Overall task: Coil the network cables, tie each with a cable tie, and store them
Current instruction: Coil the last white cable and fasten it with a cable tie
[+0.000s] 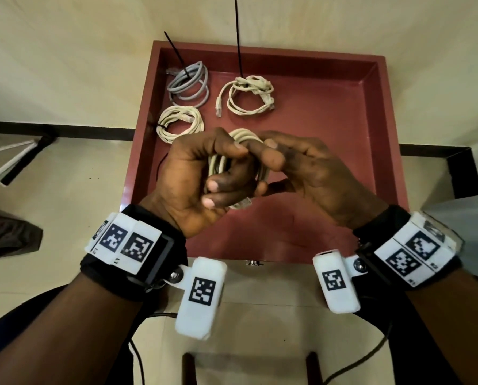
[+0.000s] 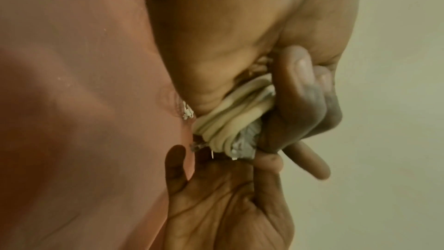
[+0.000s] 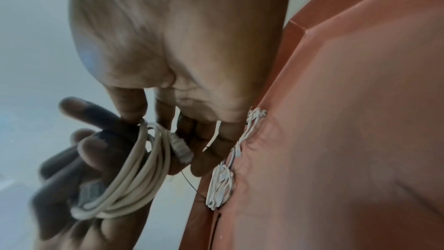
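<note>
Each bare forearm carries a black wrist strap (image 1: pixel 137 276) with white plates (image 1: pixel 126 240) bearing black square coded markers, a white marker-tagged camera housing (image 1: pixel 201 295) attached by a screw (image 1: pixel 173 274), and thin black cables (image 1: pixel 137 357) trailing near.

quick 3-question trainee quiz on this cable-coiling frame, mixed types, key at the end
1. How many coiled cables lie in the red tray?
2. True or false: the grey coil has a black cable tie on it.
3. The coil in hand is gripped by: A) left hand only, B) right hand only, C) both hands.

Key: 1) three; 2) true; 3) C
</note>
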